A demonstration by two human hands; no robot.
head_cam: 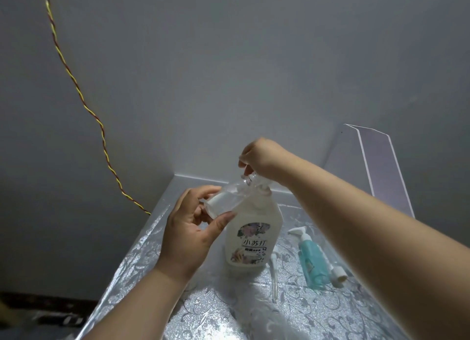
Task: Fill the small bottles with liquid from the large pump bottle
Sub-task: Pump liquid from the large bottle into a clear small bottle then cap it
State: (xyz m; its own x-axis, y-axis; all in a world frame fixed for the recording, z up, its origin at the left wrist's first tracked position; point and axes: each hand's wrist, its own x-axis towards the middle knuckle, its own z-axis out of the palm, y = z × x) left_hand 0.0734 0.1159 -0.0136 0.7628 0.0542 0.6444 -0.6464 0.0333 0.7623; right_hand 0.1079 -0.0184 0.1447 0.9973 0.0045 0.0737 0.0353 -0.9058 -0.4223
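The table wears silver floral foil. On it stands the big bottle, right hand closed over its top. Left hand grips a clear small bottle, tilted against the big one's neck. A teal bottle lies nearby.

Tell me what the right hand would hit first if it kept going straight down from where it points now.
Most likely the large pump bottle: the right hand sits directly over its top, beside the small clear bottle's neck. Depth is unclear.

Large pump bottle on table; teal bottle lying right of it.
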